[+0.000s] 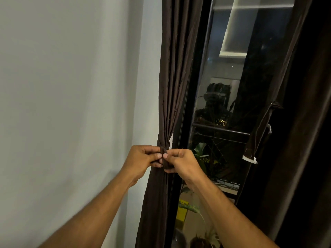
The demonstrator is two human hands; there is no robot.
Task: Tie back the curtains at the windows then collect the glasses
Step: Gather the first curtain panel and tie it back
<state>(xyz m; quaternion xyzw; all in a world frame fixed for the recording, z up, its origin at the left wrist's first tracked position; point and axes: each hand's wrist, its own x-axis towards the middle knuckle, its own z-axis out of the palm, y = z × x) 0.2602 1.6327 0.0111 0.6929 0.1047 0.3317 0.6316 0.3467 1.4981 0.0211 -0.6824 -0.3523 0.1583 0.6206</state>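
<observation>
A dark brown curtain (173,72) hangs gathered at the left edge of the window, cinched at waist height by a matching tie-back band (163,159). My left hand (141,158) pinches the band from the left, and my right hand (180,162) pinches it from the right; the thumbs almost meet on the band. At the right, a second dark curtain (304,104) hangs with its tie-back strap (258,133) dangling loose, white-ended. No glasses are in view.
A plain white wall (71,86) fills the left. The black-framed window (220,86) shows dark outside, a railing, plants and a reflection of a person. A yellow-labelled box (181,213) sits low behind the glass.
</observation>
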